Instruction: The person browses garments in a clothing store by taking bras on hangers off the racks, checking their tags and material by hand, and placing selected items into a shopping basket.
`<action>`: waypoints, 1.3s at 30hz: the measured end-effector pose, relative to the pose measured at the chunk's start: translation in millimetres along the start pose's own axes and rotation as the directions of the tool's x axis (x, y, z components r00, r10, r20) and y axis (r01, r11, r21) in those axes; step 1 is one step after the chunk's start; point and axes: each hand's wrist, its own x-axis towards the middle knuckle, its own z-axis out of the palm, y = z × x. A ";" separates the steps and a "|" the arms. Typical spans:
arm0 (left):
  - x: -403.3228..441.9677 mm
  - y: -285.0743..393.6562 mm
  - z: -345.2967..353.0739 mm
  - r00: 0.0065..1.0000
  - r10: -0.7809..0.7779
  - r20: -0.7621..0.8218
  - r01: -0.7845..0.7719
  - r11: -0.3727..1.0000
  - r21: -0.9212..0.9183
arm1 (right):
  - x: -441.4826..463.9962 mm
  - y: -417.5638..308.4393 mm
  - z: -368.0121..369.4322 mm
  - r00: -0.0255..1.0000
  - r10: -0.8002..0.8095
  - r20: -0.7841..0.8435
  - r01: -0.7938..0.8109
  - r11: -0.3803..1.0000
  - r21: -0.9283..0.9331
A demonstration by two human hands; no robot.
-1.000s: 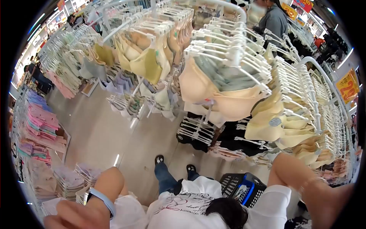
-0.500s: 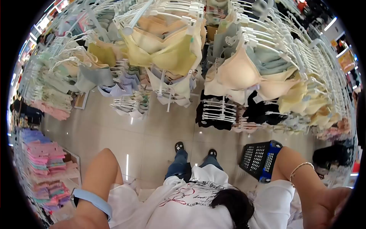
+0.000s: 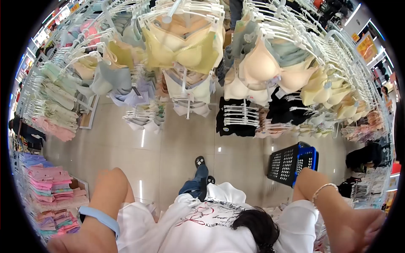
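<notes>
My left hand (image 3: pixel 63 243) is raised at the lower left edge of the view, just past a watch with a light blue band (image 3: pixel 99 219). The frame's dark rim cuts off its fingers. At the lower right edge, my right hand (image 3: pixel 366 230) is also raised, with its fingers curled in; whatever they hold, if anything, is hidden. A beaded bracelet (image 3: pixel 324 189) circles that forearm. Both hands are close to the camera and well apart from the hanging bras. Ahead, a yellow-green bra (image 3: pixel 181 52) and a beige bra (image 3: pixel 260 63) hang at the front of their rows.
Racks of hangers with bras and underwear curve across the front. A black and blue shopping basket (image 3: pixel 283 165) stands on the tiled floor (image 3: pixel 168 143) to the right. Folded pink garments (image 3: pixel 46 175) are stacked at left. Black underwear (image 3: pixel 237 118) hangs low in the middle.
My feet have shifted, the right one drawing in beside the left. The basket appears slightly farther right. My left hand shows a little more; my right hand stays raised at the edge.
</notes>
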 end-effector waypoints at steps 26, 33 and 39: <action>-212.9 -34.7 -156.3 0.063 -0.929 -0.366 0.962 -0.042 0.271 | -189.4 -30.8 160.8 -0.039 0.684 0.728 -0.974 -0.188 0.124; -429.8 -112.1 -138.9 -0.392 -0.908 0.147 0.917 -0.373 0.141 | -405.5 -10.7 218.5 -0.492 0.439 0.751 -0.839 -0.468 -0.276; -574.7 -226.5 -31.4 -0.225 -0.956 0.189 0.776 -0.059 0.627 | -577.6 44.2 299.9 -0.469 0.610 0.639 -0.865 -0.168 -0.474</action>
